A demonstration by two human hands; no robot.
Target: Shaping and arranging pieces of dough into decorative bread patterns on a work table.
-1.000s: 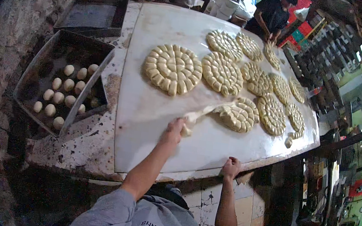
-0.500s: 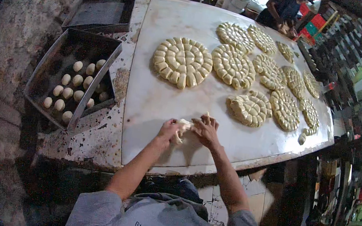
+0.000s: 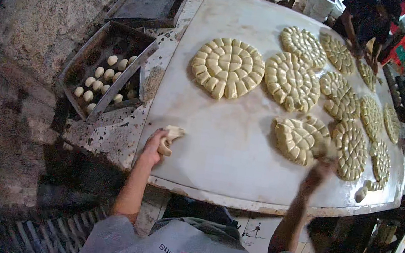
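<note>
My left hand (image 3: 154, 144) is closed around a pale piece of dough (image 3: 174, 133), parts of which stick out past the fingers, over the left side of the white table. Far to the right, my right hand (image 3: 322, 166) is smeared by motion at the near right edge of a scored dough round (image 3: 299, 137) with an uneven outline. Whether its fingers hold anything cannot be made out. Beyond my hands lies a large dough round (image 3: 228, 68) cut into segments. Another scored round (image 3: 291, 82) rests to its right.
The white tabletop (image 3: 219, 155) carries several more scored rounds, including one (image 3: 349, 150) at the right. A small dough lump (image 3: 360, 194) sits near the right edge. At left stand a metal tray (image 3: 86, 66) of dough balls and another tray (image 3: 146, 7). A person (image 3: 365, 20) works at the far right.
My hands, together at the dough before, are now wide apart. The left has moved left with dough in it; the right has swung right to the uneven round. The view has shifted.
</note>
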